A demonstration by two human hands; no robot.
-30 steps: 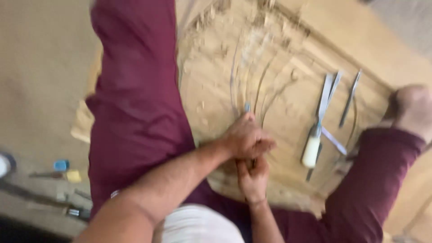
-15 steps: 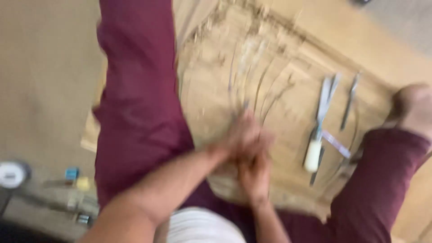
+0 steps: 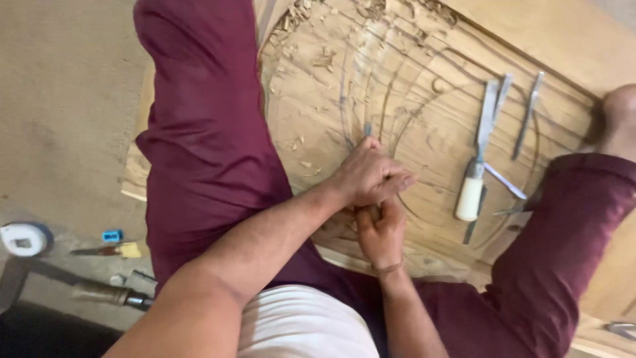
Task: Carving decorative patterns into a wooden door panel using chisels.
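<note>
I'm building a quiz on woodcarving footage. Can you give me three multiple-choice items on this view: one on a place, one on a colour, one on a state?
1. Where do the spare chisels lie?
A. On the carved wooden panel, to the right of the hands
B. On the floor beside the tape roll
C. In the person's lap

2. What colour are the trousers?
A. Grey
B. Maroon
C. Blue

3. How do the two hands stand?
A. Both flat and open on the panel
B. Closed together around one tool, its blade tip on the wood
C. Far apart, each holding its own chisel

Answers:
1 A: several blades and a white-handled tool rest on the panel.
2 B: both legs are dark red.
3 B: the left hand and the right hand are clenched one by the other, with a blade tip showing beyond them.
</note>
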